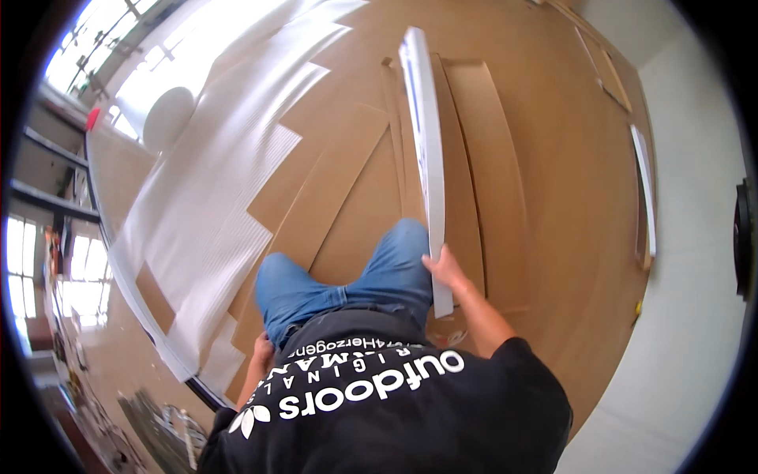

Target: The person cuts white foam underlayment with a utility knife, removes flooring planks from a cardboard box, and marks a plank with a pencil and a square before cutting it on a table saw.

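Observation:
A long, narrow white panel or flat box (433, 150) stands on its edge, pointing away from me, with blue print on its left face. My right hand (444, 267) grips its near end beside my right knee, the thumb toward the left face. Beneath and around the panel lie brown cardboard sheets (347, 166), some with fold lines and raised flaps. My left hand (264, 347) is down by my left hip, partly hidden by my clothing, so its fingers do not show clearly. My bent legs in blue jeans are over the cardboard.
White ribbed sheeting (213, 189) with a stepped edge spreads across the left. Beyond it stands a white roll (169, 118). Along the right edge lie a white strip (645, 189) and a small yellow object (638, 310), near a pale wall (691, 118).

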The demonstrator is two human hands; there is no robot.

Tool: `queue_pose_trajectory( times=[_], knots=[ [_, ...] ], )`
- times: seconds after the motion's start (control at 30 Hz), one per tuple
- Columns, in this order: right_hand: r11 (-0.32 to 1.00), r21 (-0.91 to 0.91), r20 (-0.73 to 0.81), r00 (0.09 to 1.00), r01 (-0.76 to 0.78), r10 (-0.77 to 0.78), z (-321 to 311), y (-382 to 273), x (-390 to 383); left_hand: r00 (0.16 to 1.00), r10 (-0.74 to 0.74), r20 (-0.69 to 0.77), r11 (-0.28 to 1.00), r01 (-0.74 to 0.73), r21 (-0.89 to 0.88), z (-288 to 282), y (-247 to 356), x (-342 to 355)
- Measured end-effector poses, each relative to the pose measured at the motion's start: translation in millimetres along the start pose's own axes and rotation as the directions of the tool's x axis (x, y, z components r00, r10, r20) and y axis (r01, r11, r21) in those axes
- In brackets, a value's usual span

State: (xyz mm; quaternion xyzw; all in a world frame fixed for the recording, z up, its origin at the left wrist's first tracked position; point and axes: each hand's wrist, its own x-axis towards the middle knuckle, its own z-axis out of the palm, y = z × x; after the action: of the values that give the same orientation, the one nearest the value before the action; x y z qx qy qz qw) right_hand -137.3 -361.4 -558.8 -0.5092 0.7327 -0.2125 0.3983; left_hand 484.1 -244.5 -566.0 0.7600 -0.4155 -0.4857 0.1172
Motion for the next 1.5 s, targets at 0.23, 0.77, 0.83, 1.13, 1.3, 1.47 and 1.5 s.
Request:
queue_pose_trajectory(
  times=[0.23,0.77,0.83,1.13,1.3,1.47,1.5],
  knots=[
    [0.729,0.673,-0.027,0.981,-0.126,0.195,52,8,-60,0.996,-0.007,0.091,0.992,-0.005,0.129,-34,-60,17],
    [0.748,0.646,-0.530,0.617,-0.150,0.582,157,42,-46,0.993,-0.094,0.065,0.995,0.092,0.035,-142,-33,73],
    [0.623,0.613,-0.484,0.393,-0.485,0.782,143,75,-47,1.000,-0.018,0.019,0.999,0.019,-0.049,-138,-14,84],
    [0.133,0.912,-0.044,0.230,-0.388,0.972,132,122,-43,0.989,0.116,-0.089,0.991,-0.121,-0.059,-94,-56,89],
    [0.480,0.652,-0.311,0.371,-0.587,0.875,97,171,-47,0.987,-0.034,0.157,0.999,0.028,0.041,-81,-110,73],
    [0.397,0.765,-0.145,0.465,-0.507,0.873,106,178,-21,0.964,-0.179,0.195,0.975,0.201,-0.099,-88,-135,38],
    [0.408,0.687,-0.158,0.425,-0.601,0.891,84,193,-25,0.968,-0.128,0.215,0.984,0.151,-0.093,-60,-132,22]
  ],
)
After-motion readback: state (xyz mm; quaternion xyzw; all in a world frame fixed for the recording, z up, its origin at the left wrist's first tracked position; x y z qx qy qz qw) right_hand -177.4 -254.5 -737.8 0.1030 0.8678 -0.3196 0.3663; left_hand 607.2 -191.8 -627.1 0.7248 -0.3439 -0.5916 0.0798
